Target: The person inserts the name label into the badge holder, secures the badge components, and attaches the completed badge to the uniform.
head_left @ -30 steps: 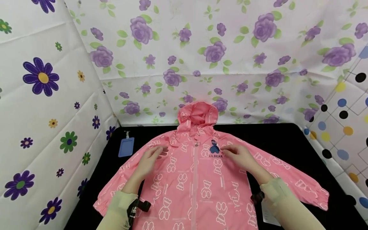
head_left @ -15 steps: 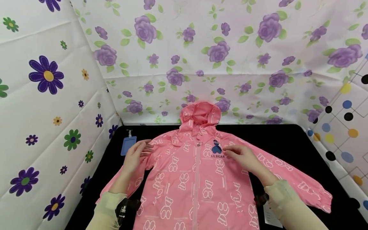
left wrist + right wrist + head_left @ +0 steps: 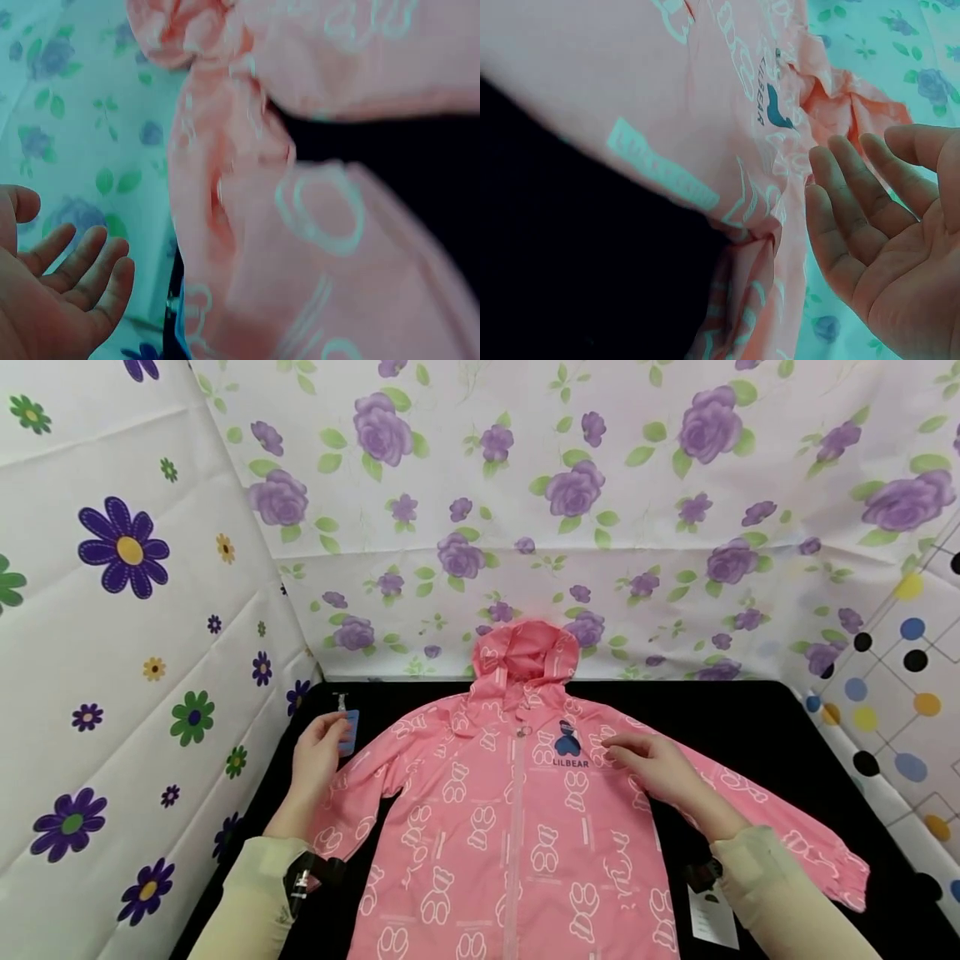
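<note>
A pink hooded jacket [image 3: 551,814] with white bear outlines lies spread front up on the black table, its hood [image 3: 525,652] toward the back wall. Its zipper is closed up to a ring pull near the neck. My left hand [image 3: 317,753] hovers beside the left-side sleeve, overlapping a blue badge holder [image 3: 350,733] in the head view. In the left wrist view its fingers [image 3: 90,274] are relaxed, with nothing in them. Over the chest, just right of the dark bear print [image 3: 567,741], is my right hand [image 3: 663,768]. Its palm is bare and the fingers [image 3: 855,195] lightly bent.
A white card [image 3: 712,917] lies beside the jacket's right edge, partly behind my right forearm. Flower-patterned sheets [image 3: 465,493] stand at the back and left. A dotted sheet [image 3: 911,710] borders the right. The right-side sleeve [image 3: 795,843] stretches outward across the table.
My left hand has moved left, from over the jacket's shoulder past the sleeve to the badge holder. The left-side sleeve has shifted, exposing black table beside the body. My right hand has drifted slightly right.
</note>
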### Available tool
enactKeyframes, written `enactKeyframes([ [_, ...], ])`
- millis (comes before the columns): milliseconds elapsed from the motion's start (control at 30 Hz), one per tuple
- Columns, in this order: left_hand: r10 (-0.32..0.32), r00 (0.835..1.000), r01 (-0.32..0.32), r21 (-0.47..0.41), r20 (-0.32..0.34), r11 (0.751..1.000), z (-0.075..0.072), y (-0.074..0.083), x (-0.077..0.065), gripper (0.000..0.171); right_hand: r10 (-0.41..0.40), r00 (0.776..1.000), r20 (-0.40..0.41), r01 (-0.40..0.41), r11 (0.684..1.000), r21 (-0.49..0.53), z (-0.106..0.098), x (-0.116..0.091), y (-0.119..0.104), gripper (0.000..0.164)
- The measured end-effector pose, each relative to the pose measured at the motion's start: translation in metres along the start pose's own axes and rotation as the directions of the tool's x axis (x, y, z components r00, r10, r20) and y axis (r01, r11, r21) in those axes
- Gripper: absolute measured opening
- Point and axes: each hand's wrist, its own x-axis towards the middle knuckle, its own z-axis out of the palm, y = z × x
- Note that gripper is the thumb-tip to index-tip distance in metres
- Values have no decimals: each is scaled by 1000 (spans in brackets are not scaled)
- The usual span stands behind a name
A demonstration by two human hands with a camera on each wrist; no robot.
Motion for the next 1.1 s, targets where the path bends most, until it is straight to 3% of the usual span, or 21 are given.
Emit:
enactKeyframes([
  [233, -67, 994, 71, 47, -89, 996, -11, -14, 16, 45, 58, 998, 14, -59, 996, 71, -4, -4, 1, 37],
  [500, -74, 989, 99, 203, -129, 974, -20, -34, 30, 51, -13, 1000, -28, 13, 1000, 23, -7, -2, 0, 35],
  [900, -171, 973, 216, 360, -152, 908, -18, -49, 38, 71, -48, 996, -73, 48, 999, -9, -5, -3, 4, 33],
  [1100, -196, 972, 234, 429, -133, 872, -19, -52, 49, 77, -22, 998, -63, 22, 1000, 3, -6, -2, 4, 32],
])
